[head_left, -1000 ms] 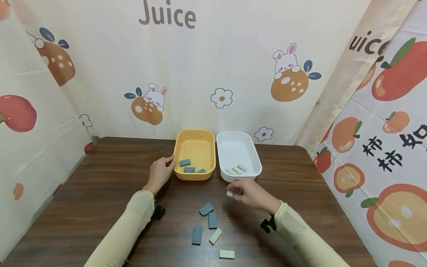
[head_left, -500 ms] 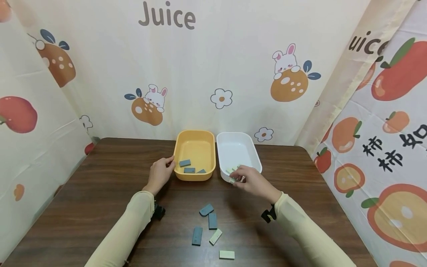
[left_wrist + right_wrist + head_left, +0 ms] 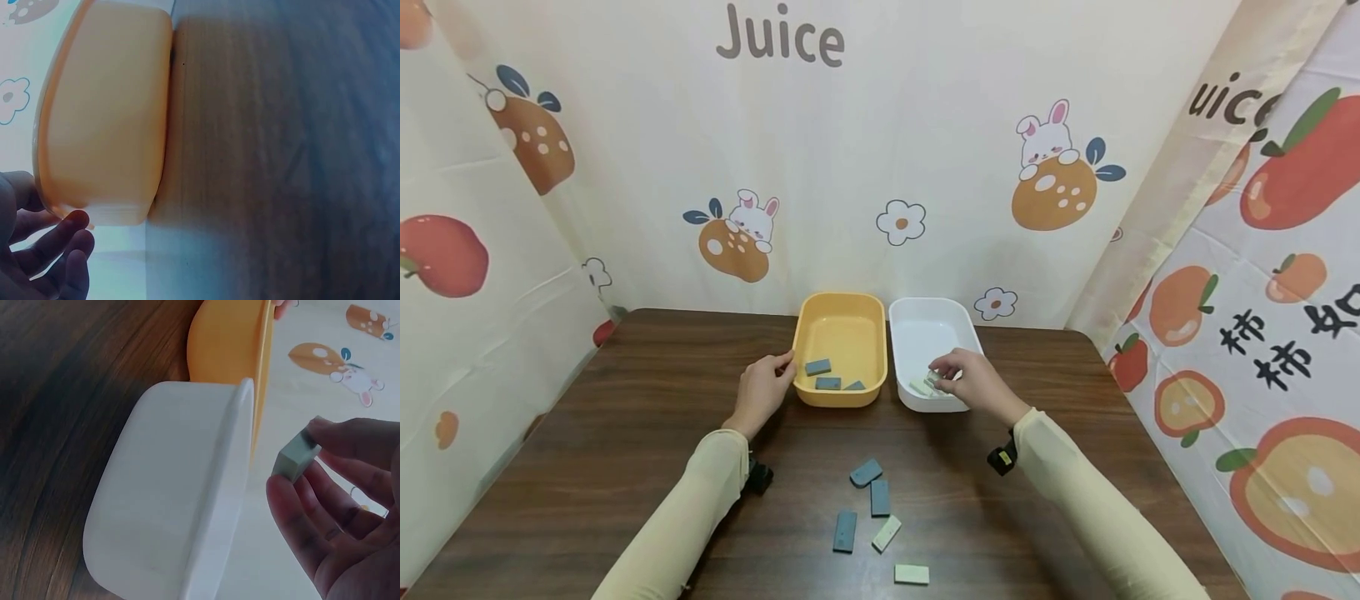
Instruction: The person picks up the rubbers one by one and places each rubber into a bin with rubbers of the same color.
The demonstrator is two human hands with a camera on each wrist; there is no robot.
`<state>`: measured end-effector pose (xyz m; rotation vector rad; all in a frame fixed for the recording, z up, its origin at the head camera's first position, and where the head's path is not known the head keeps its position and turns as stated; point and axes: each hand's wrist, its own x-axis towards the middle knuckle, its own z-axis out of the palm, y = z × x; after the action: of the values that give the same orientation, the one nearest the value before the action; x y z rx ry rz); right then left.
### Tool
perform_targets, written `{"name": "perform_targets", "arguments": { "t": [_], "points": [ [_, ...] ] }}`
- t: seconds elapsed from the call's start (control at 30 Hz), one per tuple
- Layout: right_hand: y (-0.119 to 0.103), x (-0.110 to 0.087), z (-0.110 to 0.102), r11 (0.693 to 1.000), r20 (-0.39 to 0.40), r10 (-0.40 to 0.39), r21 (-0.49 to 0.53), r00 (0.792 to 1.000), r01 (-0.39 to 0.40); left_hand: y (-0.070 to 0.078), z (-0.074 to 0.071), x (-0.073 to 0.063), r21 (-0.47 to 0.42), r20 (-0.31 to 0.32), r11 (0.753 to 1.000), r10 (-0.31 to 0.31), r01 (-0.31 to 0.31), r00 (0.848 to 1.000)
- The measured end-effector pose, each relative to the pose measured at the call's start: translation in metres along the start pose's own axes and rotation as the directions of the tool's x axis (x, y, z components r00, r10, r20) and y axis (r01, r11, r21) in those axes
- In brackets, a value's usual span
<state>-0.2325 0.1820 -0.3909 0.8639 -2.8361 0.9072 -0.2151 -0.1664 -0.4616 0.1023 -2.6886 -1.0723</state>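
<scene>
Table [image 3: 587, 450]: yellow tray [image 3: 844, 340], white tray [image 3: 923, 332], side by side at far edge. Left hand [image 3: 762, 389]: pinching yellow tray's left rim. Right hand [image 3: 976, 381]: pinching pale-green block [image 3: 297, 457] above white tray's near end, long axis aslant.

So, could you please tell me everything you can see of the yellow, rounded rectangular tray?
The yellow, rounded rectangular tray, seemingly smooth plastic, stands upright and open-topped on the dark wood-grain table, beside the white plastic tray; whether they touch is unclear. Three flat blue-grey blocks lie inside at its near end. The person's left hand holds its left rim.
</scene>
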Motion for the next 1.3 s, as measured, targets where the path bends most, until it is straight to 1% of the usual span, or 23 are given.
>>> {"name": "perform_targets", "arguments": {
  "t": [0.17,0.33,0.53,0.73,0.87,1.0,1.17,1.3],
  "points": [
    [0.006,0.008,0.000,0.999,-0.045,0.049,0.015,0.998,-0.048,-0.001,0.000,0.000,-0.012,0.002,1.000,-0.001,0.001,1.000],
    [0.014,0.016,0.001,0.996,-0.056,0.091,-0.003,0.994,-0.091,-0.001,0.000,0.002,-0.008,0.012,1.000,-0.002,0.002,1.000],
    [0.028,0.024,0.004,0.988,-0.031,0.150,-0.026,0.988,-0.151,-0.001,0.000,0.001,-0.005,0.002,1.000,0.004,-0.004,1.000],
    [0.037,0.029,0.007,0.966,0.025,0.258,-0.021,0.966,-0.257,-0.002,0.002,0.000,0.003,-0.030,0.999,0.032,-0.032,0.999],
    [0.044,0.033,0.013,0.949,0.053,0.306,-0.101,0.950,-0.300,-0.002,0.002,0.000,0.003,-0.031,0.999,0.033,-0.033,0.999],
    [0.046,0.038,0.018,0.930,0.078,0.336,-0.185,0.939,-0.318,-0.002,0.001,0.000,0.008,-0.021,1.000,0.030,-0.030,0.999],
    [0.050,0.047,0.028,0.923,0.069,0.322,-0.243,0.944,-0.297,-0.002,0.000,0.000,0.003,-0.013,1.000,0.024,-0.024,1.000],
    [0.060,0.053,0.037,0.899,0.053,0.328,-0.324,0.943,-0.295,-0.001,0.000,0.001,0.005,0.001,1.000,0.029,-0.029,1.000]
  ]
}}
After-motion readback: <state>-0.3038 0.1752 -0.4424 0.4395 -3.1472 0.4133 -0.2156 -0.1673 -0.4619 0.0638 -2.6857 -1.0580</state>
